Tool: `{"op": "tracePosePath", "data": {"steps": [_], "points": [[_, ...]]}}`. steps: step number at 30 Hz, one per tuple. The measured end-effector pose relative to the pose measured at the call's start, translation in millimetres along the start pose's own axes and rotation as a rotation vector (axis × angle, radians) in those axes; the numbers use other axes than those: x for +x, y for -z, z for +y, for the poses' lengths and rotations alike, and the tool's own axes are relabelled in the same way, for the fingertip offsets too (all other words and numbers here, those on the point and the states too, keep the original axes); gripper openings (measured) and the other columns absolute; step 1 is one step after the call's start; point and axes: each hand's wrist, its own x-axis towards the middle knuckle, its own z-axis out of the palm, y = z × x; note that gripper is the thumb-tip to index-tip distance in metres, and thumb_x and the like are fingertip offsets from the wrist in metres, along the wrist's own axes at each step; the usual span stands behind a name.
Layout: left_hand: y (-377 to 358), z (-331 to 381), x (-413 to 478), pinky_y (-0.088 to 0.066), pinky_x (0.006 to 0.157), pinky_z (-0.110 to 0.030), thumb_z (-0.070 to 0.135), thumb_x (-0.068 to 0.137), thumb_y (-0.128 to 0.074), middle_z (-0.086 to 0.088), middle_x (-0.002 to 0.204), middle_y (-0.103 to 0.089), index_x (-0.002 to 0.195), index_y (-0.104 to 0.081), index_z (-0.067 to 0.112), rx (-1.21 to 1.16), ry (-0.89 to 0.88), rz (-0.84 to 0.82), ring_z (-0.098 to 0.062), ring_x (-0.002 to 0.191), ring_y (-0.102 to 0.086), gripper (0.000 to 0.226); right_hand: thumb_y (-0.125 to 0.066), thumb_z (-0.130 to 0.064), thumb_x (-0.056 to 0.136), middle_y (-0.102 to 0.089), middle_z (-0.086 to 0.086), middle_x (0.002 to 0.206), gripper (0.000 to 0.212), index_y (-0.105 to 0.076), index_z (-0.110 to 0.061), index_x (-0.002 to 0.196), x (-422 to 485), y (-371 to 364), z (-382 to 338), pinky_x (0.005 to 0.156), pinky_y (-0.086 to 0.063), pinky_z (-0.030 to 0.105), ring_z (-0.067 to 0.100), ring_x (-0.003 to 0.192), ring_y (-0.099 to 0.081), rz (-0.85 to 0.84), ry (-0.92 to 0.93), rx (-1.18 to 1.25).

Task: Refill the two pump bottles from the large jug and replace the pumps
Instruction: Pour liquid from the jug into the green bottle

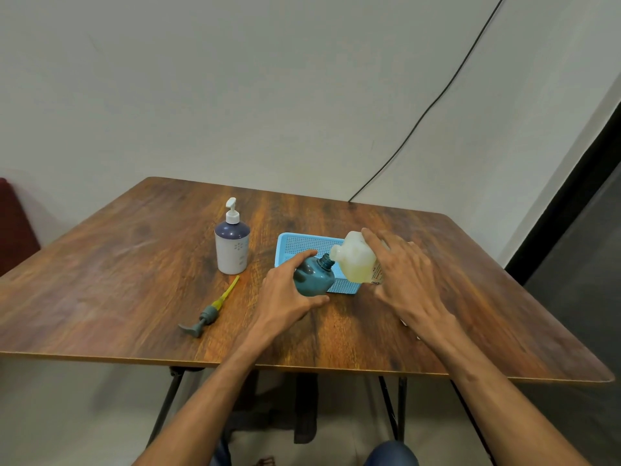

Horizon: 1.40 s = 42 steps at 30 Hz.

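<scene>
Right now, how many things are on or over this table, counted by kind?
Pump bottles: 2, white bottle and teal bottle
Jug: 1
Loose pump: 1
Basket: 1
Total: 5

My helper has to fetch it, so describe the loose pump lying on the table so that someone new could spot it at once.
On the brown wooden table, look just in front of the upright white plastic bottle with a purple shoulder. There lies a grey-teal plastic pump with a yellow dip tube: the only pump lying flat, off any bottle.
</scene>
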Motion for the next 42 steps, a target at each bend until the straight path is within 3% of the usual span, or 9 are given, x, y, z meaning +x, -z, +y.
{"op": "tracePosePath", "data": {"steps": [7, 15, 42], "points": [[2.3, -0.4, 0.1, -0.054, 0.097, -0.041, 0.045, 0.063, -0.088, 0.004, 0.131, -0.061, 0.140, -0.050, 0.033, -0.016, -0.002, -0.008, -0.013, 0.110, -0.059, 0.087, -0.091, -0.020, 0.052, -0.059, 0.013, 0.135, 0.103, -0.048, -0.016, 0.144, 1.6, -0.4, -0.1, 0.095, -0.049, 0.049, 0.035, 0.122, -0.059, 0.021, 0.019, -0.002], [2.4, 1.0, 0.7, -0.055, 0.097, -0.033, 0.038, 0.063, -0.091, 0.002, 0.131, -0.062, 0.138, -0.051, 0.031, -0.030, -0.010, -0.005, -0.010, 0.110, -0.060, 0.085, -0.088, -0.017, 0.055, -0.056, 0.014, 0.139, 0.101, -0.045, -0.016, 0.147, 0.4, 0.1, 0.6, 0.100, -0.048, 0.051, 0.036, 0.126, -0.056, 0.010, 0.025, 0.007], [1.6, 4.2, 0.6, -0.055, 0.095, -0.032, 0.039, 0.062, -0.091, 0.004, 0.130, -0.063, 0.138, -0.053, 0.029, -0.032, -0.041, 0.008, -0.009, 0.109, -0.061, 0.086, -0.095, -0.022, 0.046, -0.062, 0.015, 0.129, 0.105, -0.051, -0.014, 0.141, -1.7, 3.2, 3.9, 0.093, -0.052, 0.052, 0.037, 0.116, -0.061, 0.078, 0.042, -0.021]]}}
